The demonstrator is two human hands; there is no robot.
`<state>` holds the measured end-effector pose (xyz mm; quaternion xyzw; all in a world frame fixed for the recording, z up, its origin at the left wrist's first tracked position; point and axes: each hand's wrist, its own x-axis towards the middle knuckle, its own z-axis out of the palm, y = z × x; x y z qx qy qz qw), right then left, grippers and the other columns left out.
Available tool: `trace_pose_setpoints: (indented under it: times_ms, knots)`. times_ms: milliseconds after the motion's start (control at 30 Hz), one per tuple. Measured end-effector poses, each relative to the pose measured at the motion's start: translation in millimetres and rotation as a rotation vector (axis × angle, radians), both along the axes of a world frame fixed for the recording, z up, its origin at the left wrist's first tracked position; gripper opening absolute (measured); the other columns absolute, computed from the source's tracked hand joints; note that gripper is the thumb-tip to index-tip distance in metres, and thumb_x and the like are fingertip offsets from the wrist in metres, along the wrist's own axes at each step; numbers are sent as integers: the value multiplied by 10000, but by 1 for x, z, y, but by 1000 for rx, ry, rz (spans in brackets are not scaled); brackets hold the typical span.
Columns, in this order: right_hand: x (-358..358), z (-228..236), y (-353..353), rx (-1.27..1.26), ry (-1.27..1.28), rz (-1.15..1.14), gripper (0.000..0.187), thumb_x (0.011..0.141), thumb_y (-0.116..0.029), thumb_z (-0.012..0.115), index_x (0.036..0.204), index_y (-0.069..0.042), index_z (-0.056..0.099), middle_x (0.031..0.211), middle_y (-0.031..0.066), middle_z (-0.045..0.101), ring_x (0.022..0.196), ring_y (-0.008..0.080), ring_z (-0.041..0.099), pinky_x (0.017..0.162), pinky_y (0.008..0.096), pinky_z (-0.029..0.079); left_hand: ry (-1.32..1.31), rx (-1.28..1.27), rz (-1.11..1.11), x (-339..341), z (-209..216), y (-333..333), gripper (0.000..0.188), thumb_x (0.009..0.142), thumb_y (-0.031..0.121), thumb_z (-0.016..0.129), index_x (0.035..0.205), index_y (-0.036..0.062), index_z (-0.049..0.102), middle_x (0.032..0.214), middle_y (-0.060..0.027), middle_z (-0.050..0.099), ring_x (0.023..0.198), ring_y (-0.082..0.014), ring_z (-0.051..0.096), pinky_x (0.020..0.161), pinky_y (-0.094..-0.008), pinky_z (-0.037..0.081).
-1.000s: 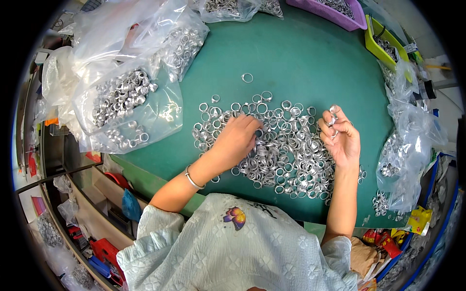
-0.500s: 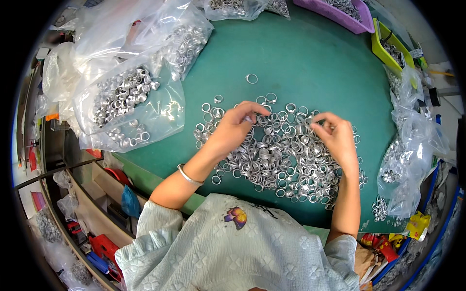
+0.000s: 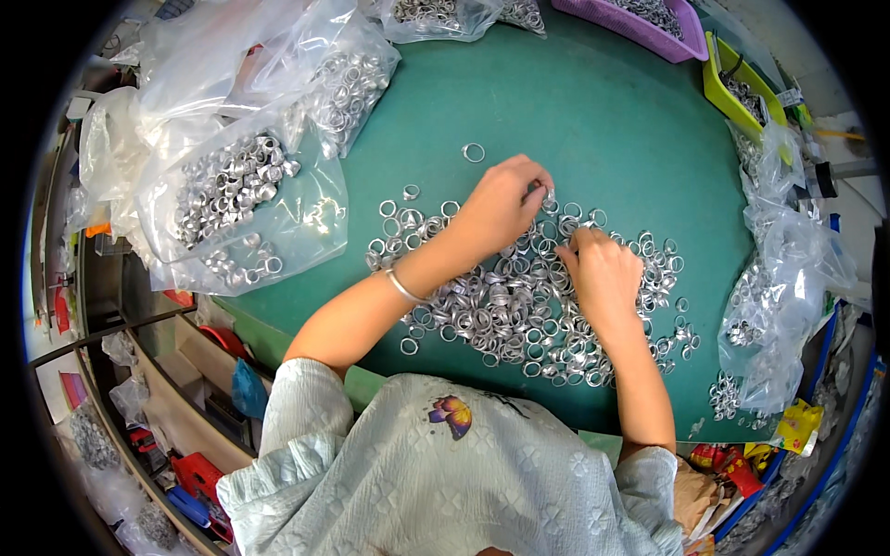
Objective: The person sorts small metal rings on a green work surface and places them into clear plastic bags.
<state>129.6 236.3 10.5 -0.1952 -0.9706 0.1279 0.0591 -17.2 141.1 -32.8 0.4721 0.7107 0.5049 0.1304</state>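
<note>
Left hand (image 3: 496, 206) bent over the far edge of the pile of rings (image 3: 519, 296), fingertips pinched together on rings there. Right hand (image 3: 603, 278) flat on the pile, fingers together, pressing down. Small shiny metal rings, spread on a green mat (image 3: 593, 120). Clear plastic bags (image 3: 246, 199) of rings at left; purple tray (image 3: 640, 23) and yellow tray (image 3: 737, 93) far right.

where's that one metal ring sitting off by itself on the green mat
In the head view, the lone ring lies on the green mat beyond the ring pile, just up and left of the left hand.
</note>
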Motion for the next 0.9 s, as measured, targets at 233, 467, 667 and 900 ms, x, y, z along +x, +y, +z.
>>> trace_pose_setpoints:
  times_ms: [233,467,667,900]
  knots:
    - [7,-6,3,-87,13,-63,152,728,-179,666,728,-39,606,664,120,617,592,301,610,515,390,462,-1428,-33,-175,8,38,-44,219,853,44,463,1047,-4,553,834,-64,584,665,-76,492,529,-179,383]
    - [25,11,13,-1315,294,-311,87,831,-111,616,803,-28,615,530,-89,375,423,13,277,396,205,196,-1671,46,-132,21,45,-72,422,750,-28,356,1144,-58,504,963,-119,567,755,-133,507,580,-230,452]
    - [-6,30,-19,-1834,245,-189,127,867,-141,574,870,-16,593,529,-101,335,428,-3,250,385,183,168,-1496,-159,-218,54,41,-97,242,921,218,467,974,-5,543,584,-9,449,470,-95,384,427,-229,299]
    - [-161,52,-98,-1828,74,296,174,883,-208,549,850,-39,564,563,-96,283,461,3,224,395,189,180,-1709,261,-96,75,37,-114,297,820,42,497,1116,12,505,917,-40,521,832,-143,498,711,-275,409]
